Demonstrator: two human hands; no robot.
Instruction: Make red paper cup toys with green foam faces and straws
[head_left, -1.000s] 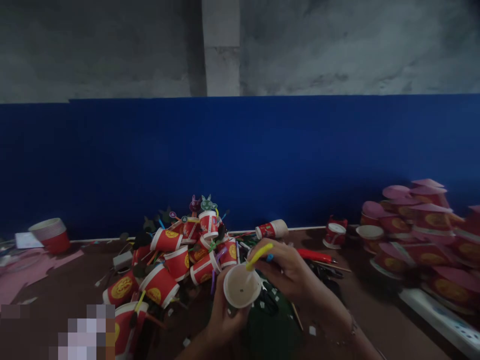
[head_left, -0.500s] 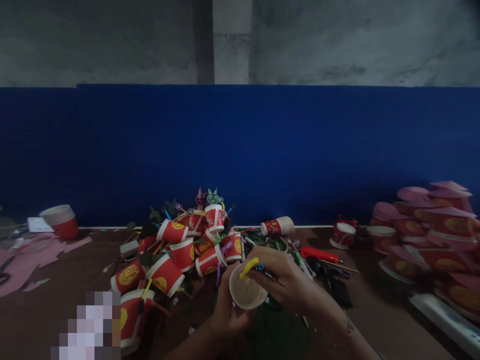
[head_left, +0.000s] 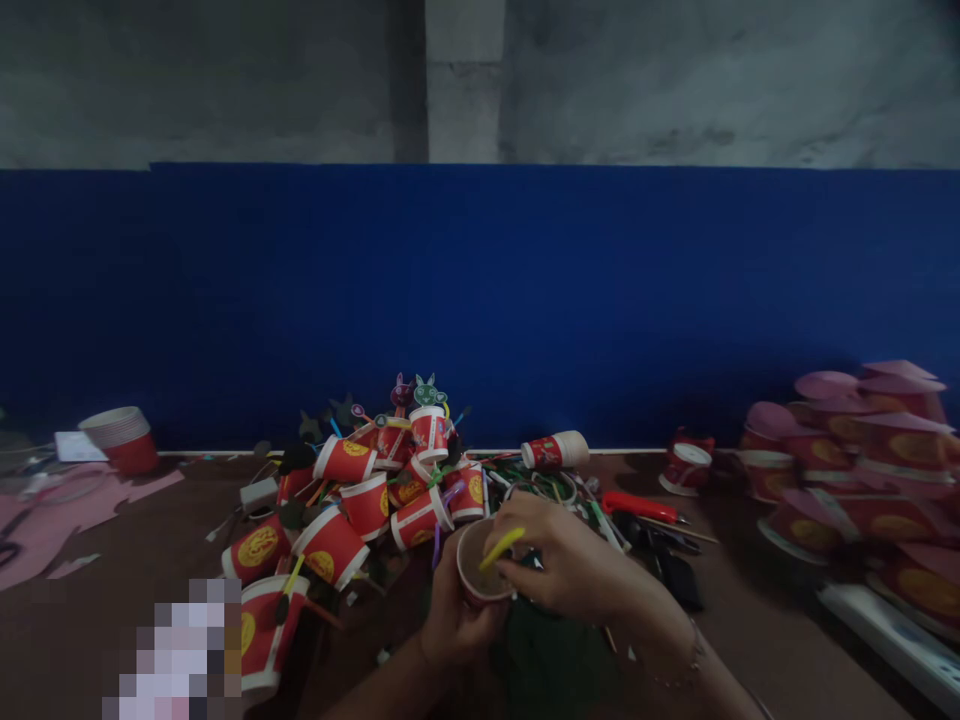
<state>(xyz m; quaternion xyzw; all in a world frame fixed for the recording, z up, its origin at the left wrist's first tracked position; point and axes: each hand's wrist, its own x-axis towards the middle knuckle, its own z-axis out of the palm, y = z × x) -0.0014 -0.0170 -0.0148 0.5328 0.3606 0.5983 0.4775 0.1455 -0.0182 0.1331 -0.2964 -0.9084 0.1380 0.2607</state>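
My left hand [head_left: 457,622] is wrapped round a paper cup [head_left: 471,572], whose open mouth is tilted toward me and shows its pale inside. At the cup's right rim, my right hand [head_left: 559,550] is closed with thumb and fingers pinched on a bent yellow straw [head_left: 504,547]. The straw slants over the cup's mouth, its lower end inside the opening. Behind the fingers, part of the cup's far rim is hidden. Just beyond my left hand lies a heap of red paper cups [head_left: 331,548] with yellow emblems, some carrying straws and animal-face cutouts [head_left: 425,390].
To the right are a red-handled tool [head_left: 639,508], a white power strip [head_left: 892,640] and stacked red cups with pink tops [head_left: 900,440]. Nested cups [head_left: 124,440] and pink paper [head_left: 64,515] lie left. A blue panel [head_left: 480,300] stands behind the table.
The cup has tipped and risen slightly in my left hand. My right hand has turned and shifted a little, and the yellow straw lies at a flatter angle. The blue tube end no longer shows.
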